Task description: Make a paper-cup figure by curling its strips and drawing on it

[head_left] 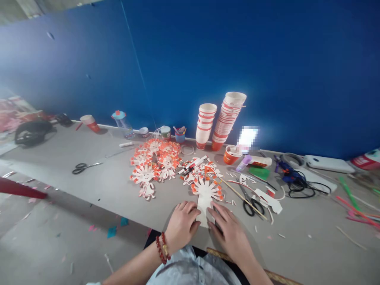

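1. Toward the left end of the tabletop (109, 194), by its far edge, a red-and-white paper cup (90, 123) tilts; its inside is hidden.
2. Next along that edge is a clear plastic jar (122, 124) with a blue-and-red lid, its contents too blurred to name. Dark-handled scissors (84, 168) lie nearer the front.
3. A small white tub (144, 132), a green-topped tin (165, 133) and a blue cup (180, 137) holding several pens or markers follow. In front spreads a pile of orange-and-white paper figures (145, 175), some with drawn faces.
4. At the middle of the near edge lies a fringed, orange-tipped paper cutout (204, 202). The left hand (182, 221) rests on its left side, the right hand (230, 229) on its right; the hands are apart, and whether either pinches the paper I cannot tell.
5. Two nested stacks of paper cups stand near the far edge: a shorter stack (205, 126) and a taller, right-leaning stack (227, 122).
6. Beside them, an orange-red cup (232, 155) holds whitish pieces. A purple glue stick (244, 162) lies to its right.
7. Toward the far right corner are a black cable (303, 187) and a red-and-white container (368, 160), cut off by the view.
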The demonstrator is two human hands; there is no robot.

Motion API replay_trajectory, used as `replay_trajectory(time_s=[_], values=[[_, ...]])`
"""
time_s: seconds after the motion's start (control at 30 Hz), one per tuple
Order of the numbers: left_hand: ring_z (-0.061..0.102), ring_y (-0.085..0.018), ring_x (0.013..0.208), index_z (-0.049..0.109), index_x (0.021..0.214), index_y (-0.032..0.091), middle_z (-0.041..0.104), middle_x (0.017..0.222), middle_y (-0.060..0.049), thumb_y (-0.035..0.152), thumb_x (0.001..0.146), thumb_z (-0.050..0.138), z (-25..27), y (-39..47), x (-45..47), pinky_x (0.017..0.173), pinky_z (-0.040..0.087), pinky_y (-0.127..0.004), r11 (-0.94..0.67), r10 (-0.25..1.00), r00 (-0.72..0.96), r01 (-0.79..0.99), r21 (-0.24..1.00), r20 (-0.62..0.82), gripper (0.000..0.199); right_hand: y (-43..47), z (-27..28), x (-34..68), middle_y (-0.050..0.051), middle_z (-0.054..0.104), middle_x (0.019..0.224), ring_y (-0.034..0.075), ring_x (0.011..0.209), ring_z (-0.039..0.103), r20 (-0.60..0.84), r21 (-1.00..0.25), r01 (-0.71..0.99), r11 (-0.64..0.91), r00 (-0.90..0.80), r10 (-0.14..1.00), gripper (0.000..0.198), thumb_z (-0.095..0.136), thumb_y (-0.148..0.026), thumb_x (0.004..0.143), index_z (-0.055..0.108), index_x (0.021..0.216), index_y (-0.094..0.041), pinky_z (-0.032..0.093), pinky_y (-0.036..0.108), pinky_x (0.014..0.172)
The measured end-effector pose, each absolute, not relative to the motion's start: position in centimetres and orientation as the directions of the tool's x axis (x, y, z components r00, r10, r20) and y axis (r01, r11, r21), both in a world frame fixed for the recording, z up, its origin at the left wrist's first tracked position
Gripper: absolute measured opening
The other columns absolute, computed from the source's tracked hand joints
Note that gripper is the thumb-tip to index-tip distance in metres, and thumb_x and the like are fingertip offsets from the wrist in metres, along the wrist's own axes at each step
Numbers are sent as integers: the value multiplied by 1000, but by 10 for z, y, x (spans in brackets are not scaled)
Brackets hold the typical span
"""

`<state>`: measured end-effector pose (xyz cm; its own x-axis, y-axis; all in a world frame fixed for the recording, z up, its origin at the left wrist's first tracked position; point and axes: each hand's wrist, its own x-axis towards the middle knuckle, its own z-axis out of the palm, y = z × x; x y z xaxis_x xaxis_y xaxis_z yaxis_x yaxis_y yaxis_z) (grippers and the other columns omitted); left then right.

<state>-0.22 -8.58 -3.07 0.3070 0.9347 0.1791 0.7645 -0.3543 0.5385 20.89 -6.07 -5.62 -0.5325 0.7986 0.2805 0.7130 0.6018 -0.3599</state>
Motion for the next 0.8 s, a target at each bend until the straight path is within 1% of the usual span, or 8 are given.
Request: replay_trajectory(time_s=[0.2,0.3,0.4,0.47,0.53,0.67,0.73,0.8], values=[[55,-24,107,63,106,23,61,118,-7,18,86,58,-38,-89,-2,89,46,-39,-404,914,340,710,577,221,21,-64,-62,209,11,53,138,27,123,53,299,-364,739,567,-484,823,35,49,-27,94,58,127,-24,50,43,97],[59,-20,103,64,103,24,65,111,-5,18,88,55,-38,-84,-12,90,47,-34,-429,902,342,634,643,264,18,-65,-63,212,11,52,138,27,124,52,309,-384,743,548,-455,835,36,46,-22,94,57,128,-23,50,43,98],[63,-16,92,63,100,23,67,103,-4,22,94,47,-33,-65,-32,82,49,-27,-299,952,153,656,693,266,17,-68,-61,216,9,54,136,25,123,52,306,-409,717,564,-474,825,37,43,-16,92,59,125,-24,50,43,99],[63,-17,90,62,99,22,66,102,-5,25,94,47,-27,-45,-43,79,49,-28,-225,961,67,757,613,269,16,-71,-60,218,8,55,136,25,124,52,303,-419,706,570,-483,821,42,43,-12,90,58,126,-26,49,43,100],[63,-19,86,60,103,21,65,101,-6,29,93,49,-23,-23,-50,77,49,-30,-182,968,70,855,487,239,17,-74,-60,220,8,54,137,25,126,50,302,-425,703,570,-484,821,45,42,-9,89,57,128,-26,48,43,101],[62,-25,94,58,105,17,63,104,-10,37,89,57,-24,10,-45,77,49,-33,-113,987,82,963,246,136,25,-78,-61,221,7,55,136,24,125,51,300,-433,715,549,-460,836,45,42,-8,88,59,127,-26,49,42,99],[62,-26,96,57,103,17,61,106,-11,36,87,60,-28,17,-41,76,49,-33,-92,991,72,977,191,109,25,-79,-62,220,7,54,136,24,124,52,300,-436,725,533,-442,845,46,43,-8,88,58,128,-27,49,41,99],[62,-25,93,57,99,17,61,107,-11,32,86,61,-33,21,-40,74,48,-32,-85,993,66,975,203,99,20,-79,-61,218,6,54,136,24,124,52,298,-434,731,527,-435,850,47,43,-9,89,57,130,-27,49,41,99]])
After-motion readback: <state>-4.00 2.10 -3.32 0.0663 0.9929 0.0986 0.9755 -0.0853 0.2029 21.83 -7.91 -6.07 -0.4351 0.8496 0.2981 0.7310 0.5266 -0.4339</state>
